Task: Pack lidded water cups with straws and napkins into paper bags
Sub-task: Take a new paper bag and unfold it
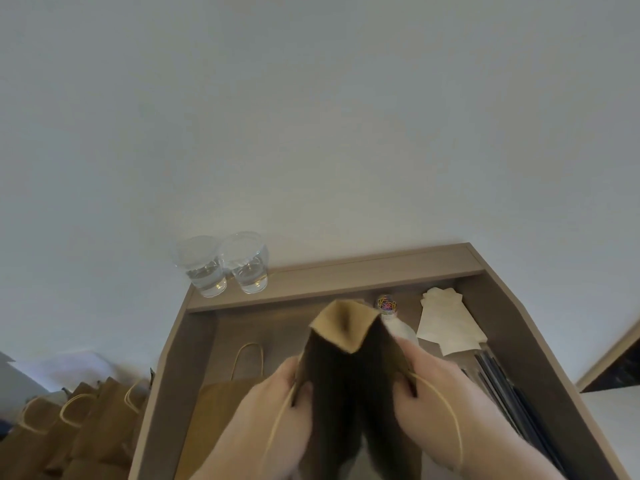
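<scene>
Both hands are holding the paper bag (349, 375) up off the desk, its base pointing away. The left hand (277, 403) is pinching the left mouth edge, thumb against curled fingers. The right hand (436, 393) is clamping the right edge the same way.

The bag is looking only half spread, w/ the base fold not yet flat. Risk: yanking the edges apart is prob. going to tear a side crease or pull a cord handle loose.

Below, a flat bag (221, 403) is lying on the desk; standing the open one on it is risking a tip-over.

To the right, straws (498, 379) & napkins (446, 327) are waiting, w/ a clip jar (387, 304) beside them.

Farthest, the lidded cups (247, 265) are sitting side by side on the narrow ledge (346, 275), near its left end. A hurried reach is risking knocking one off.
</scene>
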Demonstrator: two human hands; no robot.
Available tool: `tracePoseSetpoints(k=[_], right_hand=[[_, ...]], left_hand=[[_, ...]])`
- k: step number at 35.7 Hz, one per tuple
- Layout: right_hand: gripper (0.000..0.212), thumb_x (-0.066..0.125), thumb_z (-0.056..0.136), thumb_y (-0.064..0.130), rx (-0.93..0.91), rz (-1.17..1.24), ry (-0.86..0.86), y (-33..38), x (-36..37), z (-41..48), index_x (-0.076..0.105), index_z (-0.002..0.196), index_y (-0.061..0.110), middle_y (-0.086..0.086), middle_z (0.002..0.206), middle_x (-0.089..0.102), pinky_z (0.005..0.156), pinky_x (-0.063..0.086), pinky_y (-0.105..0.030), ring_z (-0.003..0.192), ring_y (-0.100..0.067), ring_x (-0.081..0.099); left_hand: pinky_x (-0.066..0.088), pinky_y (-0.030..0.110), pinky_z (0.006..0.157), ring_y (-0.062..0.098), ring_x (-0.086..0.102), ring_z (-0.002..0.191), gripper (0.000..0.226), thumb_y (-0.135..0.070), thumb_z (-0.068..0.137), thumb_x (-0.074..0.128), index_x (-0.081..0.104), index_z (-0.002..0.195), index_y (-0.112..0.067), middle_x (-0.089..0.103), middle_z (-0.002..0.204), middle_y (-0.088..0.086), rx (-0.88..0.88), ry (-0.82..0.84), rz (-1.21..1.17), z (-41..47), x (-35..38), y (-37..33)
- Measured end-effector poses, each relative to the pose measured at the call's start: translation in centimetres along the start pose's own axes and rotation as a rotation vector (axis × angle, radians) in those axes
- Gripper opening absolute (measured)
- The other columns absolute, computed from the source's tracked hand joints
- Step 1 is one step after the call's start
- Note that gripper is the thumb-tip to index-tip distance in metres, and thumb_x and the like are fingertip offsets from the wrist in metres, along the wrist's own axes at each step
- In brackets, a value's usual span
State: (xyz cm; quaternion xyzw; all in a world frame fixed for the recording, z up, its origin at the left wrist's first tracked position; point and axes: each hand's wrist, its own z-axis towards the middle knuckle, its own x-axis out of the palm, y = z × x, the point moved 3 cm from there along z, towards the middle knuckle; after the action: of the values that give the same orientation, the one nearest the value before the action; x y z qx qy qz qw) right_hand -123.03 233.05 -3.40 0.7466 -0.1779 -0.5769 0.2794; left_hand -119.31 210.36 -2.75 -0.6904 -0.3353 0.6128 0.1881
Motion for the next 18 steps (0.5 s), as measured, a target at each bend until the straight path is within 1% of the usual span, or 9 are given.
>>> tracePoseSetpoints(k=[1,3,4,7,9,11,13,15,18], right_hand=[[0.030,0.057,0.103,0.038,0.036,-0.058,0.085,0.2,-0.5,0.3,0.049,0.132,0.045,0.015,0.103,0.073,0.088,0.063,-0.030,0.095,-0.003,0.072],[0.035,0.061,0.106,0.033,0.054,-0.159,0.177,0.5,-1.5,1.1,0.051,0.139,0.032,0.010,0.119,0.071,0.100,0.060,-0.034,0.108,-0.008,0.070],[0.037,0.061,0.106,0.031,0.055,-0.158,0.171,0.8,-2.2,1.3,0.051,0.141,0.032,0.010,0.120,0.070,0.098,0.061,-0.033,0.108,-0.008,0.070],[0.042,0.059,0.107,0.026,0.037,-0.002,0.079,1.5,-4.7,1.2,0.051,0.147,0.037,0.012,0.112,0.072,0.077,0.064,-0.026,0.091,-0.008,0.075],[0.051,0.057,0.108,0.019,0.048,0.034,0.003,1.4,-6.5,1.2,0.047,0.155,0.036,0.012,0.122,0.068,0.087,0.059,-0.024,0.102,-0.006,0.071],[0.057,0.054,0.107,0.021,0.058,-0.012,-0.057,1.8,-7.2,1.0,0.040,0.160,0.036,0.013,0.132,0.064,0.098,0.053,-0.024,0.116,-0.008,0.063],[0.060,0.055,0.104,0.029,0.009,-0.070,-0.021,3.3,-5.7,0.1,0.033,0.158,0.047,0.016,0.126,0.067,0.089,0.057,-0.021,0.106,-0.004,0.067],[0.061,0.055,0.099,0.034,-0.048,-0.111,0.123,5.3,-2.4,-0.7,0.028,0.150,0.056,0.015,0.126,0.068,0.095,0.059,-0.029,0.108,-0.007,0.069],[0.057,0.054,0.096,0.034,-0.088,-0.170,0.240,6.4,0.8,-0.3,0.034,0.147,0.047,0.010,0.127,0.067,0.108,0.054,-0.039,0.123,-0.016,0.066]], left_hand=[[0.050,0.022,0.081,0.001,0.066,0.096,0.019,-0.039,0.107,0.046,0.048,0.112,-0.057,0.069,0.101,-0.022,0.019,-0.046,0.006,0.4,-0.4,0.5],[0.052,0.020,0.078,-0.001,0.065,0.091,0.021,-0.039,0.107,0.042,0.047,0.119,-0.055,0.070,0.102,-0.019,0.041,-0.053,0.048,0.7,-1.5,0.5],[0.052,0.020,0.077,-0.001,0.065,0.089,0.020,-0.037,0.107,0.042,0.050,0.119,-0.050,0.070,0.099,-0.019,0.040,-0.040,0.092,0.8,-2.4,0.2],[0.048,0.015,0.072,-0.006,0.064,0.086,0.019,-0.032,0.101,0.046,0.056,0.109,-0.047,0.068,0.091,-0.025,0.060,-0.081,0.111,1.3,-5.4,0.2],[0.045,0.009,0.069,-0.008,0.064,0.095,0.026,-0.027,0.099,0.047,0.056,0.109,-0.049,0.069,0.098,-0.029,0.070,-0.138,0.097,1.0,-7.2,-0.1],[0.046,0.004,0.069,-0.004,0.065,0.102,0.036,-0.019,0.103,0.048,0.058,0.123,-0.046,0.070,0.110,-0.022,0.057,-0.166,0.028,0.5,-8.1,-0.3],[0.050,0.011,0.076,-0.002,0.065,0.099,0.040,-0.018,0.103,0.048,0.054,0.124,-0.052,0.070,0.117,-0.016,0.048,-0.117,0.017,-0.3,-7.8,-1.3],[0.054,0.028,0.085,0.007,0.069,0.101,0.042,-0.027,0.097,0.046,0.042,0.128,-0.054,0.071,0.117,-0.012,0.061,0.033,0.095,-1.2,-6.1,-2.4],[0.053,0.026,0.087,0.008,0.068,0.092,0.063,-0.045,0.083,0.036,0.028,0.143,-0.059,0.074,0.112,-0.010,0.059,0.134,0.172,-2.0,-3.9,-3.6]])
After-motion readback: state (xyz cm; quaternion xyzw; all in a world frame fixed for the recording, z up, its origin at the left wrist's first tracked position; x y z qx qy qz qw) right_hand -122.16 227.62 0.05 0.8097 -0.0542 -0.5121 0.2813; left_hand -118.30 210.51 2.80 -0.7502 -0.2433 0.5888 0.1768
